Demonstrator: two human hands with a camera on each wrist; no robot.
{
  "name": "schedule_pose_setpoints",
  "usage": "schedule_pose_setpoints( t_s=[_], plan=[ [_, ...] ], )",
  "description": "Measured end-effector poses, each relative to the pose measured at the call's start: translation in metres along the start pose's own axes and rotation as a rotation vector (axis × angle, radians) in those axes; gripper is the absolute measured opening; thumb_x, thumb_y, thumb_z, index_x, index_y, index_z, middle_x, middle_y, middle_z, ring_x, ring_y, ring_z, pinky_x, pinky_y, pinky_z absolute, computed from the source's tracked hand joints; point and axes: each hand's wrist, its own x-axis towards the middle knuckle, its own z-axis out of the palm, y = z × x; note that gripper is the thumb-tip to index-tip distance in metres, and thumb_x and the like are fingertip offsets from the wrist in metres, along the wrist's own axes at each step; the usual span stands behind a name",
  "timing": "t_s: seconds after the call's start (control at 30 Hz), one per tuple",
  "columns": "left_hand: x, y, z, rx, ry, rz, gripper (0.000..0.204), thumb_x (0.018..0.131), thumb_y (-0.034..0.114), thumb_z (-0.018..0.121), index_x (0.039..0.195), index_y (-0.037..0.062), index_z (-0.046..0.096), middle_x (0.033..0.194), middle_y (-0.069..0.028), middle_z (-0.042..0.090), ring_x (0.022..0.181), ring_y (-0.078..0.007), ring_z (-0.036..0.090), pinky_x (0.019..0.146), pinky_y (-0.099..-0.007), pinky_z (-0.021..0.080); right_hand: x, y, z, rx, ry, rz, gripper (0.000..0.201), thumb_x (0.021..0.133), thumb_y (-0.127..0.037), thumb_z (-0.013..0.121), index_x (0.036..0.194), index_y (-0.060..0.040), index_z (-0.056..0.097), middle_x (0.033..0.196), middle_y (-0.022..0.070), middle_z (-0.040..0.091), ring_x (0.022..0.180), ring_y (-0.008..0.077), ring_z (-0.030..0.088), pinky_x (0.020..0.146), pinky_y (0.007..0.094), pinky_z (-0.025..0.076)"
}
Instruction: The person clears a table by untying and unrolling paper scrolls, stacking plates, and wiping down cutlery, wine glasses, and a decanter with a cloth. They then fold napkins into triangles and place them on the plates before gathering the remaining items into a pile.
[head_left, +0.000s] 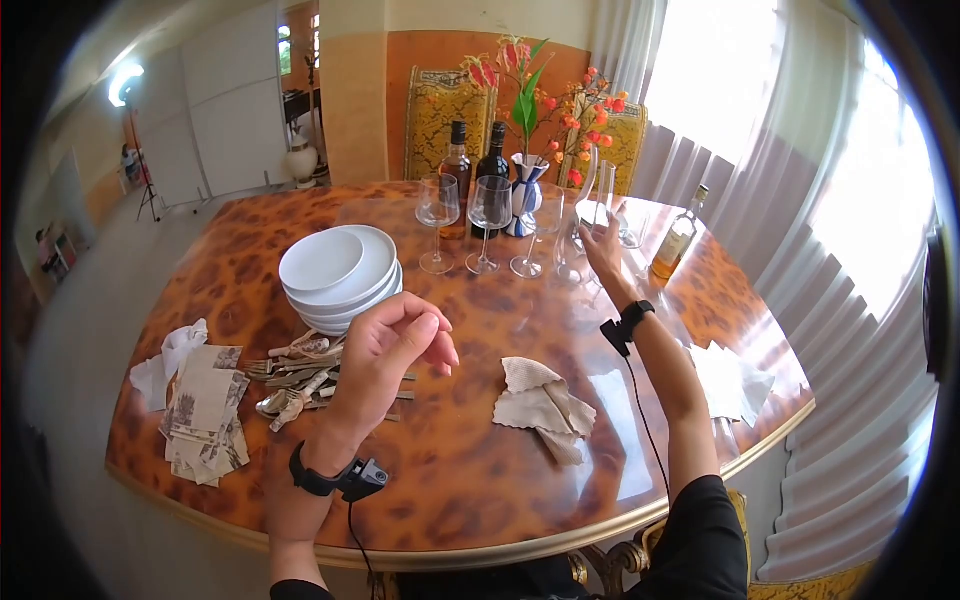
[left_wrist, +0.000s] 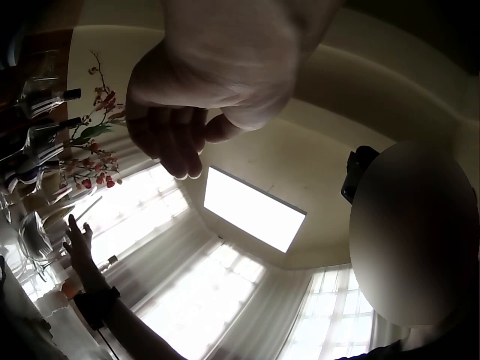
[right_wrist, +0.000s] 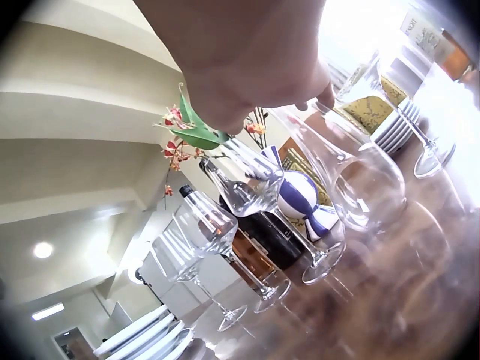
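My right hand [head_left: 602, 248] reaches over the far right of the table, its fingers spread at a clear glass decanter [right_wrist: 367, 187]. In the right wrist view, the fingertips are right at the decanter's neck, which the hand partly covers. Several stemmed wine glasses [head_left: 489, 205] stand to the left of that hand. My left hand [head_left: 390, 340] hovers in front of the stacked white plates [head_left: 325, 262], fingers loosely bent and holding nothing. Below and beside it lies a pile of cutlery [head_left: 290, 378], some pieces wrapped at the handles.
Behind the glasses stand two dark bottles [head_left: 456, 165] and a blue-and-white vase [head_left: 526, 190] with flowers. A liquor bottle [head_left: 675, 240] is at the right. A crumpled beige cloth [head_left: 545, 405] lies front centre, printed napkins [head_left: 205, 410] at left, white napkins [head_left: 728, 380] at right.
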Motion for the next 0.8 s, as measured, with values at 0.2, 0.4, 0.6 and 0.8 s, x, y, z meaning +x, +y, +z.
schedule_pose_setpoints(
  t_s=[0.2,0.4,0.6,0.8],
  plan=[
    [-0.007,0.018,-0.004,-0.024,-0.024,0.044,0.020,0.100,0.017,0.052,0.095,-0.0010,0.059,0.076,-0.0090,0.065,0.068,-0.0137,0.063,0.063,-0.0270,0.053,-0.001,0.014,0.001,0.013,-0.051,0.094,0.044,0.086,-0.024,0.066,0.118,0.0013,0.048,0.083,0.0127,0.067,0.076,0.0179,0.063,0.070,0.0314,0.049],
    [-0.007,0.016,-0.007,-0.022,-0.076,0.059,0.021,0.101,0.017,0.052,0.094,-0.0010,0.059,0.074,-0.0093,0.064,0.065,-0.0137,0.063,0.061,-0.0258,0.053,0.002,0.019,0.002,0.085,-0.068,0.128,0.040,0.083,-0.024,0.067,0.112,-0.0004,0.051,0.084,0.0133,0.064,0.077,0.0209,0.063,0.072,0.0359,0.050],
    [-0.011,0.017,0.001,0.007,-0.123,0.077,0.021,0.101,0.017,0.053,0.094,-0.0019,0.059,0.074,-0.0079,0.064,0.067,-0.0128,0.063,0.061,-0.0253,0.052,0.000,0.029,0.001,0.039,-0.056,0.039,0.039,0.084,-0.022,0.065,0.111,0.0001,0.049,0.080,0.0115,0.062,0.072,0.0197,0.060,0.067,0.0333,0.048],
    [-0.021,0.026,0.004,0.087,-0.131,0.143,0.021,0.101,0.017,0.053,0.095,-0.0020,0.059,0.074,-0.0066,0.063,0.066,-0.0104,0.061,0.060,-0.0242,0.051,-0.004,0.021,-0.003,0.017,-0.120,0.047,0.039,0.087,-0.021,0.063,0.115,-0.0011,0.045,0.083,0.0126,0.066,0.075,0.0167,0.061,0.069,0.0300,0.047]
  ],
)
